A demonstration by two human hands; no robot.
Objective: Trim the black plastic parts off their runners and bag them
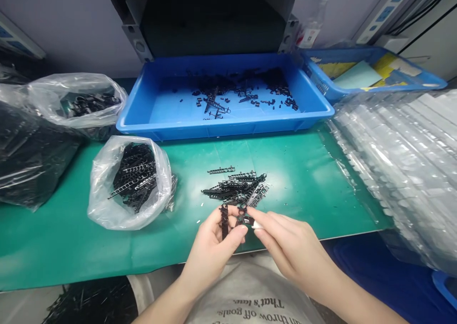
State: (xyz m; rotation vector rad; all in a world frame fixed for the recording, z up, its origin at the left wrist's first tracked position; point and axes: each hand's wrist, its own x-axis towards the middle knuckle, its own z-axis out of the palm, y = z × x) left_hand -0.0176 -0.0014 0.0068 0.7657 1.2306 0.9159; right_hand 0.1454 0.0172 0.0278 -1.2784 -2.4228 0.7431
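Note:
My left hand (217, 238) is closed around black plastic strips (224, 221), which stick up between its fingers and thumb. Close against it, my right hand (285, 238) pinches a small piece with a white end (256, 225), touching the black parts held at the left fingertips. What exactly the small piece is, I cannot make out. Just beyond both hands, a loose pile of black ladder-like plastic strips (232, 187) lies on the green mat (300, 171). One single strip (220, 170) rests apart behind the pile.
A blue tray (224, 130) with scattered small black parts stands at the back. Clear plastic bags of black parts, one nearer (98, 190) and one farther (43, 88), are on the left. Stacked clear trays (403, 157) and a blue basket (378, 88) occupy the right.

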